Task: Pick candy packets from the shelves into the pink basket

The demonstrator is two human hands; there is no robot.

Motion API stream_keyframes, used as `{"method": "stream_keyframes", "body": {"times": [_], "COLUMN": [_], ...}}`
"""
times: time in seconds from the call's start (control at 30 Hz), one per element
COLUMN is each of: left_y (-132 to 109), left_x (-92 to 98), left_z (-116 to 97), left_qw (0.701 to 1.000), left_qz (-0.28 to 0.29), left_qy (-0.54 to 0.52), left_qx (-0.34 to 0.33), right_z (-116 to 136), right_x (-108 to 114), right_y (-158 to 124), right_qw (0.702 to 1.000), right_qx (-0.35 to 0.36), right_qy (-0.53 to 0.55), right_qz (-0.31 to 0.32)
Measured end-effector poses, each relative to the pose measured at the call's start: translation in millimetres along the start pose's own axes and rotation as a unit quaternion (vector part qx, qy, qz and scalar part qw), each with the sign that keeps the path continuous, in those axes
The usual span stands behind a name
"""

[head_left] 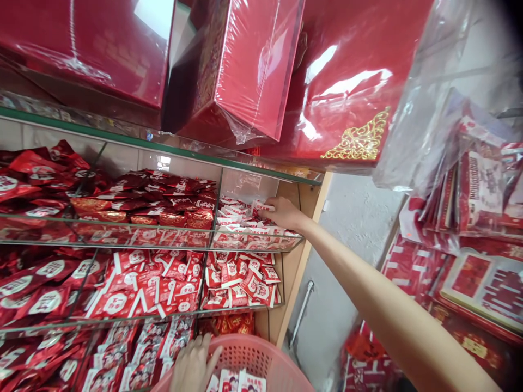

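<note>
My right hand (288, 213) reaches into the right-hand compartment of a glass-fronted shelf. Its fingers are closed on a small red-and-white packet (261, 207), just above similar packets (232, 220) piled there. Low in view, my left hand (193, 363) grips the rim of a pink plastic basket (261, 351), with the thumb stretched along the inner side. Several white packets with red print (250, 382) lie in the basket. The basket's lower part is cut off by the frame's bottom edge.
Glass dividers split the shelves into bins of red packets (147, 277). Large red boxes in clear wrap (253, 60) overhang the glass shelf edge (163, 146) above my right hand. A wooden side panel (304, 261) borders the wall, where red bagged goods (482, 185) hang at right.
</note>
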State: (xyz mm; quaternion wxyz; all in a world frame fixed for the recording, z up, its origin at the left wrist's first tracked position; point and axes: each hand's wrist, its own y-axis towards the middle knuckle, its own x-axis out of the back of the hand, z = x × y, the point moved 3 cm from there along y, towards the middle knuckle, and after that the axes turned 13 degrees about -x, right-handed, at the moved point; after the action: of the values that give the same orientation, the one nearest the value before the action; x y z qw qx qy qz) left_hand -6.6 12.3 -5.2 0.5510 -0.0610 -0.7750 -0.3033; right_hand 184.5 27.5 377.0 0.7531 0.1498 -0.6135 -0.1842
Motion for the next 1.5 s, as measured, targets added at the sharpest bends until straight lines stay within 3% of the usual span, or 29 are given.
{"method": "stream_keyframes", "body": {"times": [0.23,0.37,0.5,0.57,0.67,0.83,0.97,1.27,1.5], "left_y": [-0.4,-0.2,0.0,0.2,0.6,0.0,-0.2,1.1,-0.8], "left_x": [3.5,7.5,10.9,11.8,12.5,12.3,13.3,17.5,16.1], "left_z": [-2.1,-5.0,-7.7,-8.8,-10.1,-11.0,-11.7,-13.8,-14.5], "left_qw": [1.0,1.0,0.999,0.999,0.999,0.999,0.999,0.999,0.998], "left_qz": [-0.004,-0.005,0.003,0.007,0.012,0.014,0.01,0.015,0.004], "left_qy": [0.014,0.025,0.031,0.035,0.037,0.042,0.045,0.044,0.052], "left_qx": [-0.007,-0.016,-0.018,-0.017,-0.02,-0.022,-0.02,-0.022,-0.024], "right_z": [-4.5,-2.2,-10.2,-18.2,-30.8,-46.4,-58.0,-32.7,-26.8], "right_x": [13.4,14.0,-21.8,-54.5,-111.6,-188.4,-228.1,-258.8,-269.2], "right_y": [-26.7,-79.4,-147.6,-176.4,-205.2,-225.7,-233.8,-250.5,-251.8], "right_qw": [0.969,0.93,0.92,0.932,0.943,0.907,0.885,0.881,0.893], "right_qx": [0.147,0.219,0.221,0.179,0.065,-0.027,-0.043,0.112,0.176], "right_qy": [0.021,0.068,0.154,0.214,0.32,0.385,0.363,0.202,0.126], "right_qz": [-0.199,-0.286,-0.286,-0.231,-0.069,0.166,0.29,0.414,0.395]}}
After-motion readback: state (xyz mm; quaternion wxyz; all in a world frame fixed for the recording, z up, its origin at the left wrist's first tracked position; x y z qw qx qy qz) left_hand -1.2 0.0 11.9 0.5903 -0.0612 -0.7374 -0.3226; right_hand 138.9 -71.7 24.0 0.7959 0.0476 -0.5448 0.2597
